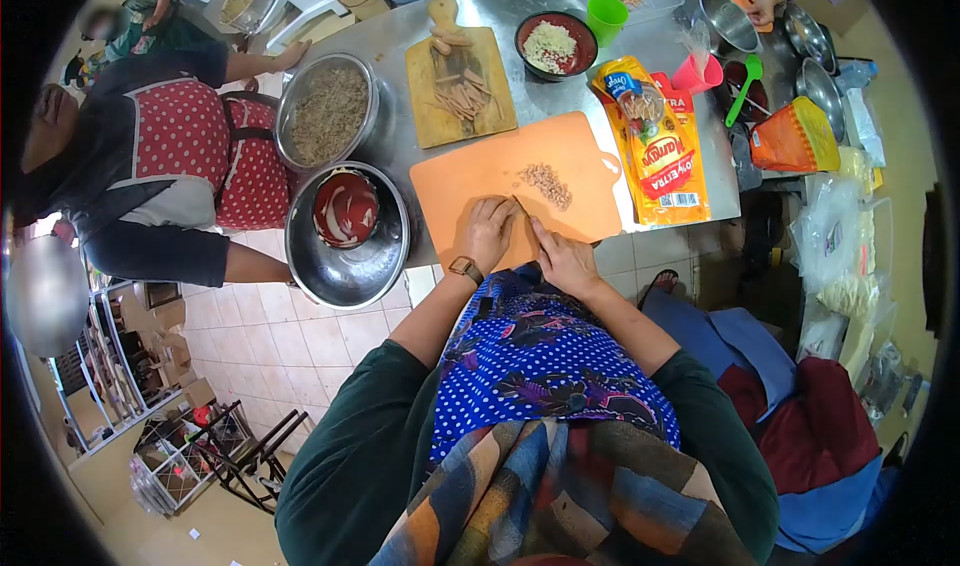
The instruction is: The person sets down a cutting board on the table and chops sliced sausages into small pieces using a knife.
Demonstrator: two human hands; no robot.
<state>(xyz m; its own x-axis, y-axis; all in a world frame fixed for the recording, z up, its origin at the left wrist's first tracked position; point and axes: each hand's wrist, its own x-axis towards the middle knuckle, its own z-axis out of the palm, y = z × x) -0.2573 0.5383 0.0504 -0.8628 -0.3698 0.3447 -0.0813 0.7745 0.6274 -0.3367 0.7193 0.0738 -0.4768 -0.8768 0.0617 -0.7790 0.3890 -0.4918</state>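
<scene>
An orange cutting board (450, 181) lies at the table's near edge, with a small heap of diced pinkish-brown pieces (547, 185) on it. My right hand (567, 264) is closed around a knife, its forefinger stretched along the top. Only a thin dark part of the knife (520, 205) shows, pointing away from me beside the heap. Just left of the knife, my left hand (489, 228) rests on the board with bent fingers pressed together; whatever is under them is hidden. Behind, a wooden board (430, 76) carries sausage strips (463, 96) and a few whole sausages (450, 39).
Yellow-red packets (655, 156) lie right of the board. A bowl of chopped pale food (552, 48) and a green cup (605, 18) stand behind. At left are a basin of brown mixture (328, 111) and a steel basin (390, 241). A person in an apron (178, 136) stands there.
</scene>
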